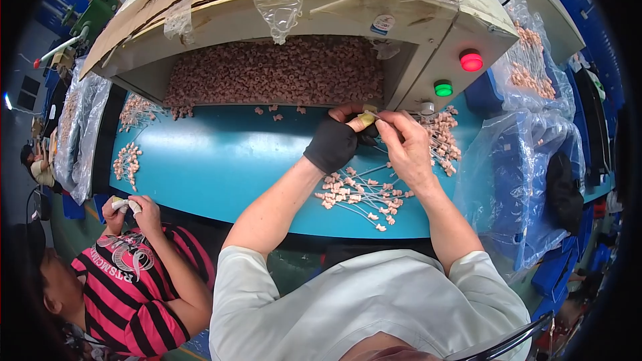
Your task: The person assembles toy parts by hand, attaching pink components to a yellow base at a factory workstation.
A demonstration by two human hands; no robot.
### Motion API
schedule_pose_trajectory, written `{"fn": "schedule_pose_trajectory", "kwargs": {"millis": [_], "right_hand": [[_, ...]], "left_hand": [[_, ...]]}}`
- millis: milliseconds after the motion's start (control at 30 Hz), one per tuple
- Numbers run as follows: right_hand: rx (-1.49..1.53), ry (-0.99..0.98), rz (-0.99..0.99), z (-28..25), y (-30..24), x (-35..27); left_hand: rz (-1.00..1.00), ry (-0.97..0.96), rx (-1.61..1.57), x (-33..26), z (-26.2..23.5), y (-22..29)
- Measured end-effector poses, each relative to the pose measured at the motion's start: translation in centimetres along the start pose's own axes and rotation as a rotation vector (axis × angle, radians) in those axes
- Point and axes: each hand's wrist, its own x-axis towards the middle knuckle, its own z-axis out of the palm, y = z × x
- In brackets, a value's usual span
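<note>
My left hand [333, 142], in a black fingerless glove with yellowish wraps on the fingertips, meets my right hand [410, 154] just in front of the machine opening. My bare right hand has its thumb and index finger pressed together against the left fingertips. Both hands are closed in a pinch; what sits between them is too small to make out. Below them, on the blue-green tabletop [251, 160], lies a loose pile of thin pale sticks with small pinkish pieces on their ends [364, 194]. Another such pile [441, 135] lies beyond my right hand.
A heap of small pinkish pieces [274, 70] fills the machine's [428, 43] opening. Its side carries a red button [471, 61] and a green button [443, 88]. Plastic-lined blue bins [515, 180] stand at right. At lower left, a person in a striped shirt [134, 274] works.
</note>
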Motion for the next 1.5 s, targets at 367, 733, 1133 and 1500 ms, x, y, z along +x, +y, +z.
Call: {"fn": "schedule_pose_trajectory", "kwargs": {"millis": [367,733,1133,1500], "right_hand": [[-0.197,0.072,-0.186,-1.0,1.5,-0.1],[-0.342,0.046,-0.219,-1.7,1.2,-0.2],[-0.407,-0.019,-0.253,-1.8,1.1,-0.8],[-0.393,-0.058,-0.217,-3.3,1.3,-1.9]], "left_hand": [[-0.067,0.029,-0.029,-0.4,0.4,1.9],[-0.031,-0.010,-0.058,-0.3,0.2,1.6],[-0.054,-0.014,0.060,-0.8,1.1,1.3],[-0.312,-0.112,0.399,-2.7,0.6,6.8]]}}
